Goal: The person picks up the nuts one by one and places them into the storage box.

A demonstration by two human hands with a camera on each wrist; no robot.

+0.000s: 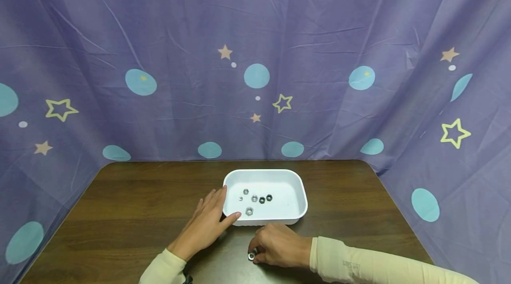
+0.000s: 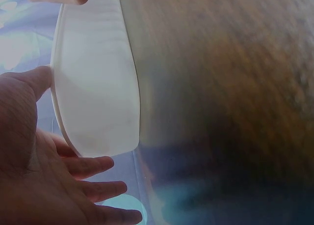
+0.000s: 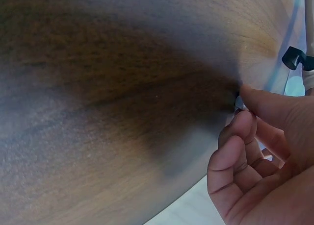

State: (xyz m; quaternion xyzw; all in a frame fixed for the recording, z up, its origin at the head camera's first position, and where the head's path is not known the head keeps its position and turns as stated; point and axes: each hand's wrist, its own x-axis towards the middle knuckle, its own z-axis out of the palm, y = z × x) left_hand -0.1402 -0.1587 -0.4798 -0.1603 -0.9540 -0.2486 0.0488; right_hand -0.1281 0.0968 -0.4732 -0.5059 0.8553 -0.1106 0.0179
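Observation:
In the head view a white tray [image 1: 283, 186] stands on the brown table, with several hex nuts [image 1: 249, 211] in it, some silver and some dark. My left hand [image 1: 205, 226] lies at the tray's left end, its thumb and a fingertip touching the rim. The left wrist view shows those fingers [image 2: 103, 189] straight and spread along the tray wall [image 2: 98, 83]. In front of the tray, my right hand [image 1: 279, 245] pinches a metal nut [image 1: 251, 256] between thumb and fingers, low over the table. The fingers mostly hide this nut [image 3: 239, 102] in the right wrist view.
The dark wood-grain table [image 1: 131, 213] extends to both sides of the tray. Behind it hangs a purple curtain [image 1: 319, 115] with stars and blue dots. A dark band [image 3: 294, 58] shows by the left sleeve in the right wrist view.

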